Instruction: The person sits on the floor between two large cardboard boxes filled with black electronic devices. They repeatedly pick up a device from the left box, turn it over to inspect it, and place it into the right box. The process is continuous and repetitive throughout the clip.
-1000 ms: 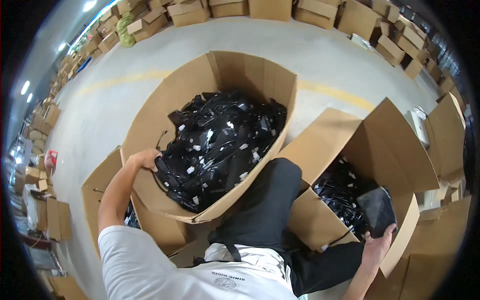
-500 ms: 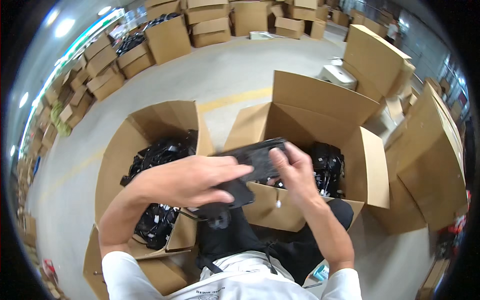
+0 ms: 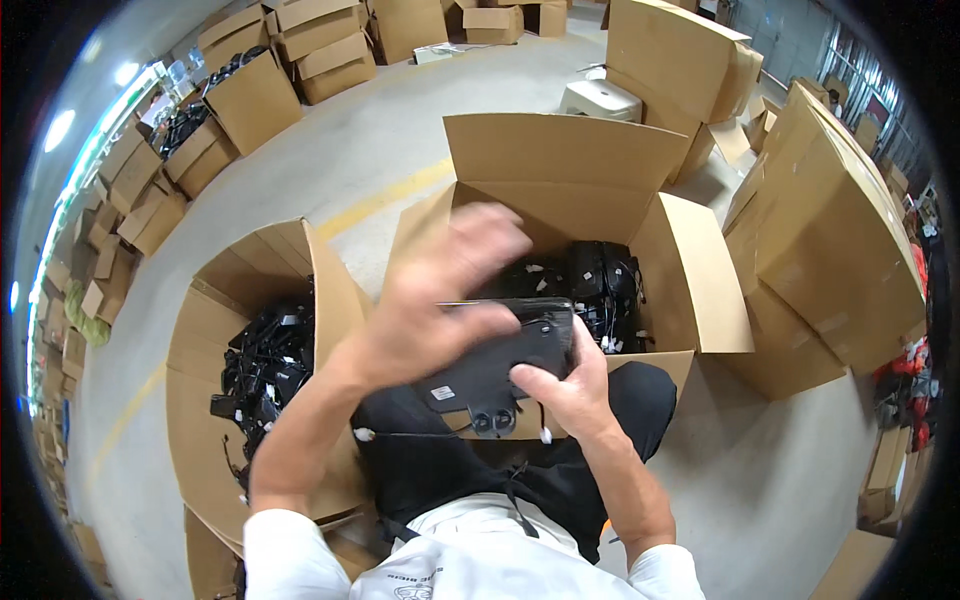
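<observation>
A flat black plastic housing lies across my lap in front of the boxes. It has a small white label, a tab with two round parts at its near edge, and thin wires ending in white connectors. My right hand grips its right end, thumb on top. Above its far left part hovers my left hand, blurred, fingers stretched and thumb apart, with nothing visible in it. Black plastic parts with wires fill the left cardboard box. Similar black units sit in the right cardboard box.
A tall carton stands close on the right, another carton behind it. A white plastic stool is beyond the right box. Stacked cartons line the far left. A yellow line runs across the grey floor.
The housing has been turned so its labelled, wired side shows. My left hand has come off it and risen. The whole view has swung to the right.
</observation>
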A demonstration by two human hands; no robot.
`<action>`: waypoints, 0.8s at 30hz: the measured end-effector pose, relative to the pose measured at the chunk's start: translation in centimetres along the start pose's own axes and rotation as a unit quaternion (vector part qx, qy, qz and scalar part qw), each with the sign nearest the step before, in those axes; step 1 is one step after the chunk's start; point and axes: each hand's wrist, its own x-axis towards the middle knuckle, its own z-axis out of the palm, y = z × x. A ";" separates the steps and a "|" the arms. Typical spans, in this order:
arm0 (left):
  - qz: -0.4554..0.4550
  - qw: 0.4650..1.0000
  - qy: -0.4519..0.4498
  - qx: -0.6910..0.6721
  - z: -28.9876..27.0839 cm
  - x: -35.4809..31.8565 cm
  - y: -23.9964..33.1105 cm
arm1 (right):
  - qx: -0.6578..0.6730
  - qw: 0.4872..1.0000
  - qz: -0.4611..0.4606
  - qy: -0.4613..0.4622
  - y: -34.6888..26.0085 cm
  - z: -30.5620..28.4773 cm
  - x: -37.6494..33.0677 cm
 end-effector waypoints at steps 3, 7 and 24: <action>-0.142 0.970 0.142 -0.140 1.2 -2.2 0.0 | 0.187 0.979 -0.036 0.075 1.8 0.0 0.0; -0.219 0.947 0.200 -0.123 7.1 -5.3 2.0 | 0.174 0.978 -0.028 0.113 3.9 -0.2 -0.5; -0.358 0.860 0.225 -0.285 10.7 -7.7 0.8 | 0.115 0.978 0.010 0.174 7.2 -1.2 -1.4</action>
